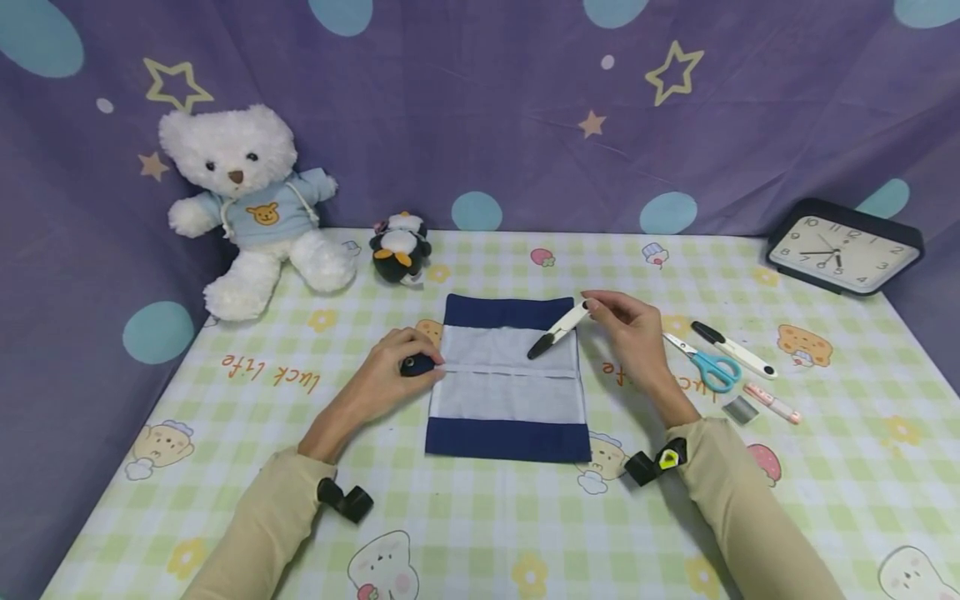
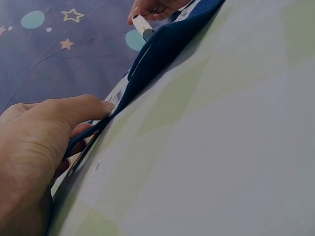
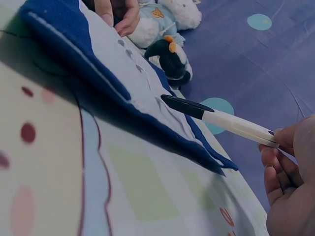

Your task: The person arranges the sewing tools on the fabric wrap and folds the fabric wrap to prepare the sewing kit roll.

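Note:
A flat rectangular cloth piece (image 1: 506, 398) lies on the table, pale in the middle with navy bands along its far and near edges and a seam across it. At its left edge, my left hand (image 1: 390, 371) pinches the cloth between thumb and fingers. A navy tab (image 1: 417, 365) with a small round eyelet or snap shows by that thumb. My right hand (image 1: 633, 333) pinches the white end of a marker pen (image 1: 564, 325) near the cloth's far right corner. In the right wrist view, the pen's black end (image 3: 184, 106) points toward the cloth; I cannot tell whether it touches.
Right of the right hand lie a second black-and-white pen (image 1: 733, 350), blue-handled scissors (image 1: 708, 364), a pink-and-white pen (image 1: 774, 403) and a grey spool (image 1: 741, 409). A clock (image 1: 843, 250), a white teddy bear (image 1: 258, 208) and a penguin toy (image 1: 400, 248) stand at the back.

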Tool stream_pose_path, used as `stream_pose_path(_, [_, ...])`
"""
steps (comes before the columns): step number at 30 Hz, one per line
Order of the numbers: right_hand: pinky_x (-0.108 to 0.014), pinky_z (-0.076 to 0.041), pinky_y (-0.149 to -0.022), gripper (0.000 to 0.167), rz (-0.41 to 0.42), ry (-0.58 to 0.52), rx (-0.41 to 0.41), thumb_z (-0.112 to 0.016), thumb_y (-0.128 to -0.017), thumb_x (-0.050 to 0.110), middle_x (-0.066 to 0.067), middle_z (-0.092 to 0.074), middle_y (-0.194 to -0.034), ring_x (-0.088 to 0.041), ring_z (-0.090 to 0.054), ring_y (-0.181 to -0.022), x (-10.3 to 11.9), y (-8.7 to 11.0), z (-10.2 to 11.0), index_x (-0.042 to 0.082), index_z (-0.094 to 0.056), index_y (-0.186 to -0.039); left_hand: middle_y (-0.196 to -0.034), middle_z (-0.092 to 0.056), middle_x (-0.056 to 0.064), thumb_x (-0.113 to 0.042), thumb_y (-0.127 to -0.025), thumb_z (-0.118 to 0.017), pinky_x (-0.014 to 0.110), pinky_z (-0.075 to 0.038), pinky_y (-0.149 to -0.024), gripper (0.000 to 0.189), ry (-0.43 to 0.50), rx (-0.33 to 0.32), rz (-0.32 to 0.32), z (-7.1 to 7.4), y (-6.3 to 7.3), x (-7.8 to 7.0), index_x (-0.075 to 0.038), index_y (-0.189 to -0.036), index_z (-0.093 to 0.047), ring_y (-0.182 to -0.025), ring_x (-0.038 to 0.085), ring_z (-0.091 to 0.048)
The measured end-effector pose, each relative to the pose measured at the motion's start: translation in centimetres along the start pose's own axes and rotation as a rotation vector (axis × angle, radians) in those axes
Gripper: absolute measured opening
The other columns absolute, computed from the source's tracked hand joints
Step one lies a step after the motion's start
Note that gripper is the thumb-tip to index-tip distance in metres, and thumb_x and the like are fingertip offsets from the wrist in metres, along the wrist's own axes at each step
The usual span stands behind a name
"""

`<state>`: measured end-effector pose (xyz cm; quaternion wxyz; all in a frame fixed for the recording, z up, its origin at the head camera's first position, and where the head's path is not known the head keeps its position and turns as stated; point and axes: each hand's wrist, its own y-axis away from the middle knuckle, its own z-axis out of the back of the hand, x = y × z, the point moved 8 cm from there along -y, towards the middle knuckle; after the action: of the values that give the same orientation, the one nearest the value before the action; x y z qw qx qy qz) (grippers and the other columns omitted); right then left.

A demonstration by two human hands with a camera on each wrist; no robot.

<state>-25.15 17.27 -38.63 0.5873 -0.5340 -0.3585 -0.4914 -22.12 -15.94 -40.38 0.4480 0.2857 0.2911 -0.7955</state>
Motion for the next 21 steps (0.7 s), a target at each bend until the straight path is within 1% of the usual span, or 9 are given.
stream_pose_path(1, [-0.019,-0.051,-0.08,0.024,0.002,-0.004,0.007,-0.067,-0.102,0.01,-0.024,-0.071,-0.116,-0.015,-0.068,-0.091,0.0,-0.1,-0.2,-0.005,-0.074,-0.12,-0.11,-0.063,-0.004,-0.021,-0.094,-0.08,0.047,-0.045,-0.093,0.006,0.001,0.0,0.0,0.0,0.0,0.0,-0.02,-0.1,-0.077,-0.107,0.02,-0.052])
stream_pose_path(3, [-0.02,-0.052,-0.08,0.023,0.007,-0.019,0.019,-0.067,-0.102,0.009,-0.025,-0.072,-0.114,-0.016,-0.068,-0.09,0.2,-0.2,-0.7,-0.005,-0.074,-0.119,-0.11,-0.063,-0.003,-0.021,-0.094,-0.08,0.048,-0.045,-0.093,0.007,0.003,0.001,-0.002,0.0,0.0,-0.1,-0.02,-0.1,-0.077,-0.107,0.021,-0.052])
stream_pose_path(10, [-0.02,-0.052,-0.079,0.022,0.021,-0.008,0.055,-0.067,-0.102,0.01,-0.022,-0.073,-0.11,-0.022,-0.068,-0.09,0.3,-0.7,-2.2,-0.004,-0.074,-0.117,-0.111,-0.063,-0.003,-0.022,-0.094,-0.08,0.048,-0.045,-0.092,0.007,-0.003,0.0,-0.011,0.0,0.1,-0.1,-0.02,-0.1,-0.077,-0.106,0.021,-0.052])
stream_pose_path(16, [-0.022,-0.054,-0.081,0.02,0.019,-0.046,0.072,-0.068,-0.101,0.006,-0.024,-0.072,-0.11,-0.014,-0.067,-0.088,0.3,-1.2,-3.2,-0.008,-0.073,-0.114,-0.111,-0.063,-0.004,-0.022,-0.094,-0.079,0.047,-0.045,-0.091,0.007,-0.005,0.0,-0.007,0.0,0.0,-0.1,-0.02,-0.1,-0.077,-0.104,0.021,-0.052])
stream_pose_path(21, [-0.024,-0.054,-0.081,0.02,-0.003,-0.048,0.096,-0.068,-0.1,0.006,-0.022,-0.073,-0.108,-0.016,-0.068,-0.088,0.1,-1.4,-3.9,-0.01,-0.073,-0.113,-0.111,-0.063,-0.003,-0.023,-0.094,-0.08,0.046,-0.045,-0.089,0.007,-0.013,0.001,-0.002,0.0,0.0,-0.1,-0.02,-0.1,-0.077,-0.102,0.02,-0.051])
